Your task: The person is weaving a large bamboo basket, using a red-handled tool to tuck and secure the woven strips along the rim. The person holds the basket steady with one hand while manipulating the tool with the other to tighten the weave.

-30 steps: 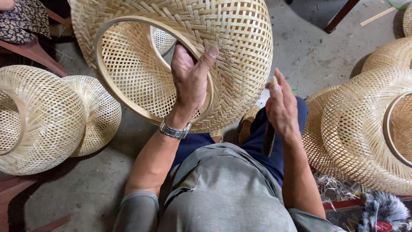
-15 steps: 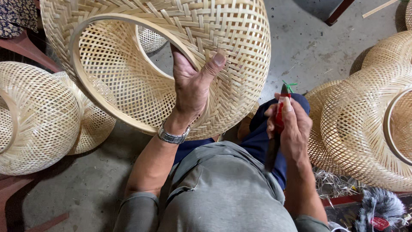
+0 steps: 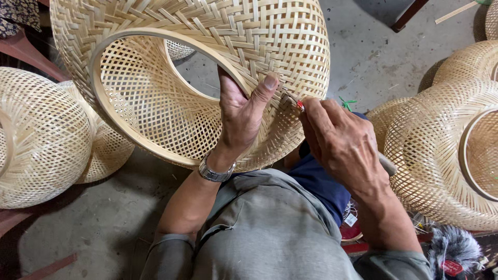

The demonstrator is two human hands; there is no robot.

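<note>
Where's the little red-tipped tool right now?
In the head view, the red-tipped tool is right of centre, pinched in the right hand, its tip against the big woven basket just beside the left hand's thumb.

Pale woven bamboo basket [image 3: 207, 57], rounded, tilted, open rim facing camera, small red-tipped tool [image 3: 296, 102] at its weave

head cam | worn on head | faces steeply down | close over lap, hands, floor | single view
</note>
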